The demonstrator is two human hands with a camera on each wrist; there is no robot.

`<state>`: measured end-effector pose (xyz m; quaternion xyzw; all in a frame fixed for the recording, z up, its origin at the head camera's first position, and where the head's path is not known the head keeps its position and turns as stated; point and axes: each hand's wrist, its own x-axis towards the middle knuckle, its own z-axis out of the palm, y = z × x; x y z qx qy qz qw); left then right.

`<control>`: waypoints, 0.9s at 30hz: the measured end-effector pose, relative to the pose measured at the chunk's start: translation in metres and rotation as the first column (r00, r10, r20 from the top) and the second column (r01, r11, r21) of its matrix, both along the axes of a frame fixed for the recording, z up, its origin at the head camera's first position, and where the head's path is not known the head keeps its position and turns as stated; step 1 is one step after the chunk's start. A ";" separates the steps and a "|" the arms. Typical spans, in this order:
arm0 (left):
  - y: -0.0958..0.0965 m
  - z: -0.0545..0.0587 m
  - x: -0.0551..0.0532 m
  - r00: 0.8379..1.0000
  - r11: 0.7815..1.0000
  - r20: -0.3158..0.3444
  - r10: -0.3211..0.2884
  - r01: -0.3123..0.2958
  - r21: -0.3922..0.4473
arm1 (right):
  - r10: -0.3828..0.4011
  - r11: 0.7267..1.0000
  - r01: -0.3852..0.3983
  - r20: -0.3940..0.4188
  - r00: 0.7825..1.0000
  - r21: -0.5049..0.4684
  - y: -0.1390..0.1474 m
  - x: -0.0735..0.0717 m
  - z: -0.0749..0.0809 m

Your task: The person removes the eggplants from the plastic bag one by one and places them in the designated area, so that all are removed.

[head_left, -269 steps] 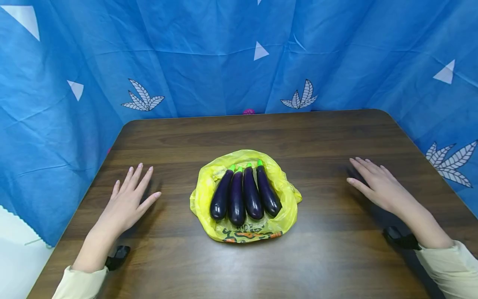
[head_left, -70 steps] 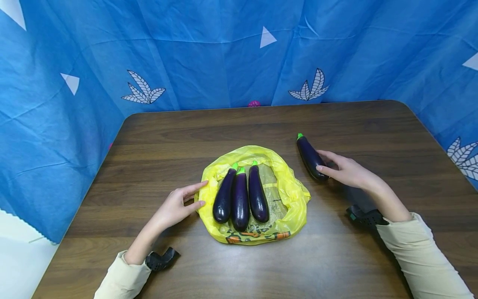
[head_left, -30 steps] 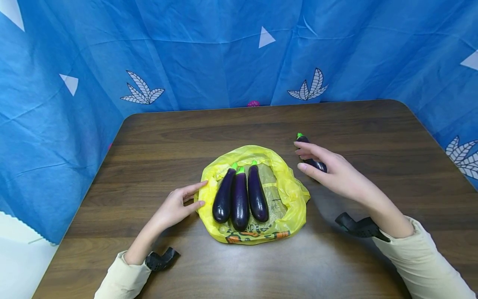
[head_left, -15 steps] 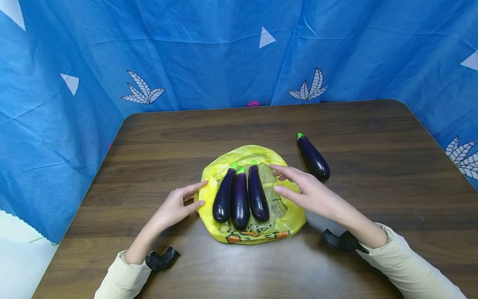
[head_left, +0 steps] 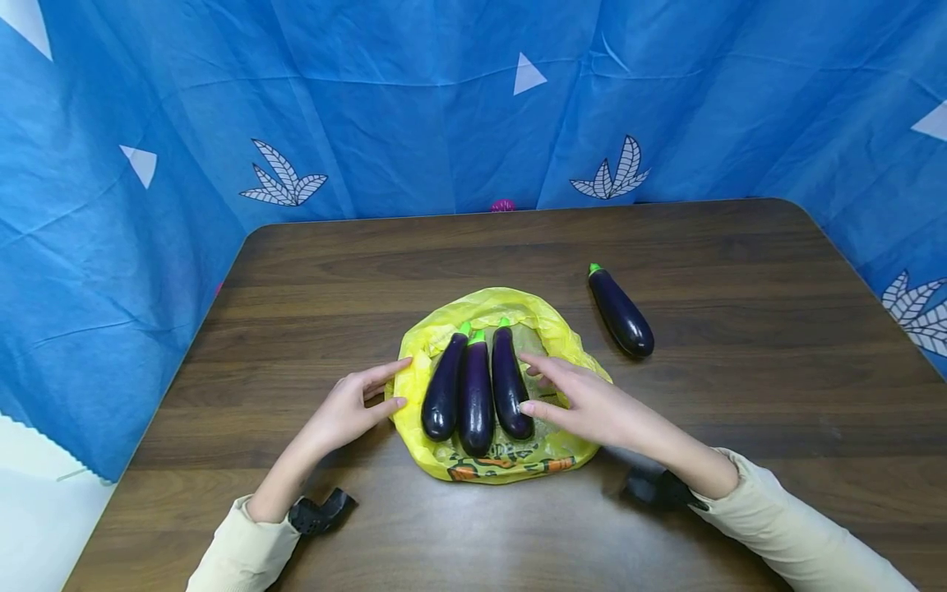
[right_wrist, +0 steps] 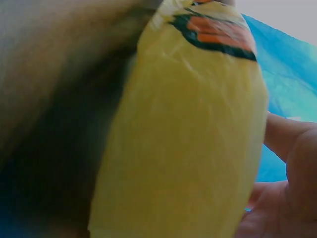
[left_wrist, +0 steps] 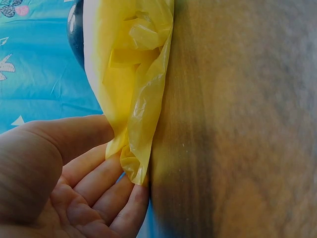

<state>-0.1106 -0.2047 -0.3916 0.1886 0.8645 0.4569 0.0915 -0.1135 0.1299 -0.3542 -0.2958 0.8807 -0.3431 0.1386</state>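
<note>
Three dark purple eggplants [head_left: 476, 403] with green stem ends lie side by side in a yellow plastic bag [head_left: 425, 456], whose rim is rolled down. My left hand [head_left: 344, 415] holds the bag's left edge; in the left wrist view, thumb and fingers lie on either side of the crumpled film [left_wrist: 148, 94]. My right hand [head_left: 595, 403] reaches over the bag's right rim, thumb and index finger spread beside the rightmost eggplant [head_left: 507, 378]. Whether they touch it is unclear. The bag's side [right_wrist: 188, 129] hides most of that hand in the right wrist view.
Another eggplant [head_left: 621, 312] lies on the brown wooden table [head_left: 355, 263], behind and right of the bag. Behind the table hangs a blue patterned cloth [head_left: 414, 123]. Each wrist wears a black camera [head_left: 321, 514] close to the tabletop.
One eggplant has gone from the bag to the table at the right, released by my right hand. That hand has since moved left into the bag. My left hand has stayed at the bag's edge lately.
</note>
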 end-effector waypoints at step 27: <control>-0.001 -0.002 0.000 1.000 1.000 -0.014 -0.003 0.003 0.004 | -0.065 0.993 0.068 -0.034 0.997 0.095 -0.029 0.001 -0.018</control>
